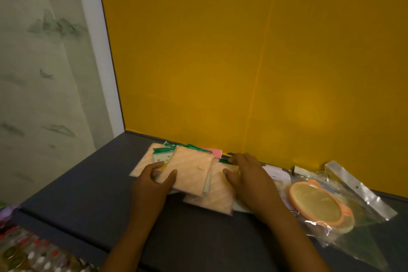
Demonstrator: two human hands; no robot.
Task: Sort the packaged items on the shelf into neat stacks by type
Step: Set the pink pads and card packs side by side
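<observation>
Packets lie on the shelf (88, 194) against the yellow back panel (242, 51). Right of the panel's middle sits a clear bag (353, 212) holding one orange-rimmed disc (318, 203). Left of it, at least three peach packets (189, 170) overlap, fanned and askew. The left hand (154, 181) grips the top packet's near corner, thumb over it; the right hand (247, 174) rests fingers curled on the right one. To stack well, I judge, square the edges together before pressing flat.
</observation>
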